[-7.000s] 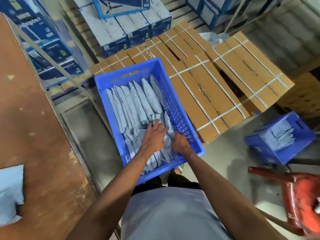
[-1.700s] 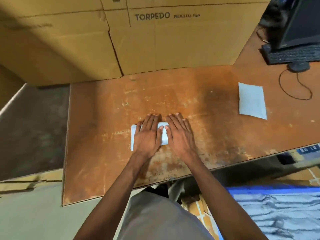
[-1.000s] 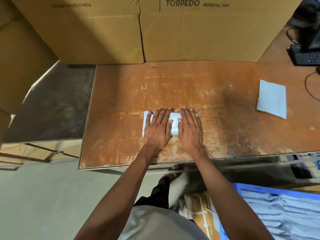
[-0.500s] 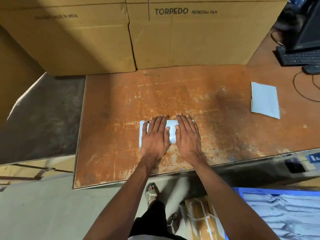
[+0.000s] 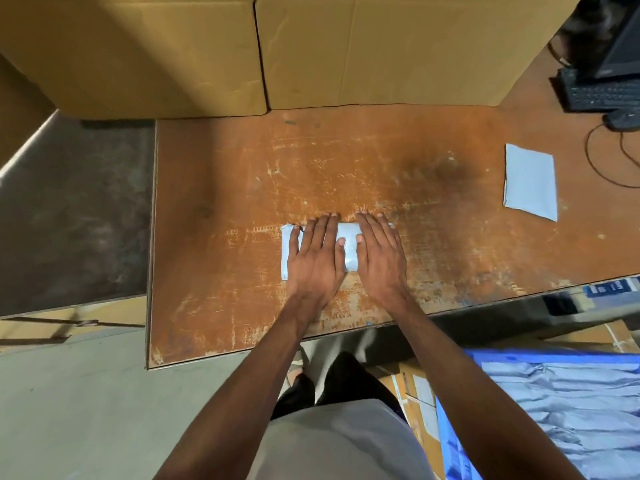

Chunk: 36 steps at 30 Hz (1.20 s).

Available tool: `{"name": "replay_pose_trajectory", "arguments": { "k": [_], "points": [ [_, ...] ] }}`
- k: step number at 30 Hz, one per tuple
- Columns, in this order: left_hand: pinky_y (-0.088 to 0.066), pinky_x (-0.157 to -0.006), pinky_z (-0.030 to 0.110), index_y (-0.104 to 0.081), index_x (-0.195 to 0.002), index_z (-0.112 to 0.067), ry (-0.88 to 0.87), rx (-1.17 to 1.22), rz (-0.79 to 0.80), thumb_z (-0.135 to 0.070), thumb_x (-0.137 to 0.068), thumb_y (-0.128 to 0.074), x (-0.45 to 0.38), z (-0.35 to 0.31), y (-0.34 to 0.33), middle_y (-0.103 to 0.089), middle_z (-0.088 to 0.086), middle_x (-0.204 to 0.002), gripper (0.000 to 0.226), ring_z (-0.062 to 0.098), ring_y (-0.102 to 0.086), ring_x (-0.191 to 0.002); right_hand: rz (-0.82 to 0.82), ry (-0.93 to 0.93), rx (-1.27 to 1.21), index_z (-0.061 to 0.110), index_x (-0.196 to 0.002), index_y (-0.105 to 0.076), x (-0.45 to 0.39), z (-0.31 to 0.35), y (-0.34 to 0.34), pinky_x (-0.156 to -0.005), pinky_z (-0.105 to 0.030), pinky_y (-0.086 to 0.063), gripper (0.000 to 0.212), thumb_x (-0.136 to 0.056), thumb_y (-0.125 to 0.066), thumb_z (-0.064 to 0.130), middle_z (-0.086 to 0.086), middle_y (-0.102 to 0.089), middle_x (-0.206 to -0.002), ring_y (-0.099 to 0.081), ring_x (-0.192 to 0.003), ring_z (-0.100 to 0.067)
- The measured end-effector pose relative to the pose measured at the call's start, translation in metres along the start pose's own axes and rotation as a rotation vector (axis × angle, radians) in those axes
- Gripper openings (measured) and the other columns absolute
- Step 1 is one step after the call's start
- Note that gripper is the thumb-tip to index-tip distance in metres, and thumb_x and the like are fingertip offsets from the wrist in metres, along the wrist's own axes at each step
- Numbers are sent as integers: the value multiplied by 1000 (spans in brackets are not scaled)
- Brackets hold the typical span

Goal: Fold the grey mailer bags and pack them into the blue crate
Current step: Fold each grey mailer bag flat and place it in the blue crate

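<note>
While both hands lie flat side by side, a folded grey bag [image 5: 349, 247] sits under them on the tabletop [image 5: 214, 237], near its front edge. The left hand [image 5: 313, 261] covers the bag's left half. The right hand [image 5: 381, 259] covers the right end. All the fingers [image 5: 323, 230] are straight and spread, pushing down, not curled round anything. I think they press like this to make the fold stay flat, because a thin plastic bag likes to spring open.

The bag is now a small, smooth, pale strip. A second bag [image 5: 530, 181] lies well apart to the right, a flat, thin sheet not yet folded small. The tabletop is hard orange-brown board, scratched and worn. Big plain cardboard boxes [image 5: 242, 53] stand at the back. The crate [image 5: 446, 431] is low on the right, its blue rim showing, full of crinkly grey bags.
</note>
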<state>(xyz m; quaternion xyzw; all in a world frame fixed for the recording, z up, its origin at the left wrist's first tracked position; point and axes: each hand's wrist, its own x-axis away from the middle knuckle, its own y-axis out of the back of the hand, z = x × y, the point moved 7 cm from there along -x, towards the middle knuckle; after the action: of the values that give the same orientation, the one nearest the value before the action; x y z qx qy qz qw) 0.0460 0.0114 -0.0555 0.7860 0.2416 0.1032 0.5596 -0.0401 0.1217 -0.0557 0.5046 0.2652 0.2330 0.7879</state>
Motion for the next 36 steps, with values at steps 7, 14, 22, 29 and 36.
{"name": "replay_pose_trajectory", "arguments": {
  "k": [7,14,22,29,36],
  "points": [
    [-5,-129,41,-31,-161,-18,-28,109,12,-42,-110,-16,-6,30,12,-35,3,-165,58,18,-19,-157,59,100,84,12,-157,-41,-11,18,7,-129,-51,-13,59,-111,-15,38,-3,-39,-164,-18,-159,-23],
    [-16,-128,45,-34,-160,-15,9,100,10,-37,-111,-22,-3,32,5,-40,5,-162,54,21,-27,-154,56,86,131,18,-158,-40,-9,23,-6,-127,-51,-17,55,-112,-19,37,2,-39,-165,-28,-155,-21],
    [-9,-129,45,-30,-161,-19,-25,122,66,-43,-111,-16,-7,35,8,-34,1,-166,58,20,-21,-156,145,92,-19,21,-161,-36,-13,15,-2,-129,-45,-16,59,-111,-15,46,4,-34,-167,-22,-157,-18],
    [-8,-128,51,-29,-162,-20,-31,94,28,-41,-111,-20,-4,37,8,-31,-1,-167,56,17,-17,-158,110,98,-106,19,-162,-31,-12,-19,1,-126,-54,-19,57,-112,-16,42,-1,-31,-168,-12,-160,-18],
    [-11,-129,49,-20,-164,-21,-11,127,76,-41,-112,-22,-8,42,1,-26,-1,-169,55,17,-14,-158,144,77,-21,17,-164,-23,-15,-16,-2,-128,-53,-14,59,-111,-11,39,-1,-26,-170,-7,-160,-18]
  ]
}}
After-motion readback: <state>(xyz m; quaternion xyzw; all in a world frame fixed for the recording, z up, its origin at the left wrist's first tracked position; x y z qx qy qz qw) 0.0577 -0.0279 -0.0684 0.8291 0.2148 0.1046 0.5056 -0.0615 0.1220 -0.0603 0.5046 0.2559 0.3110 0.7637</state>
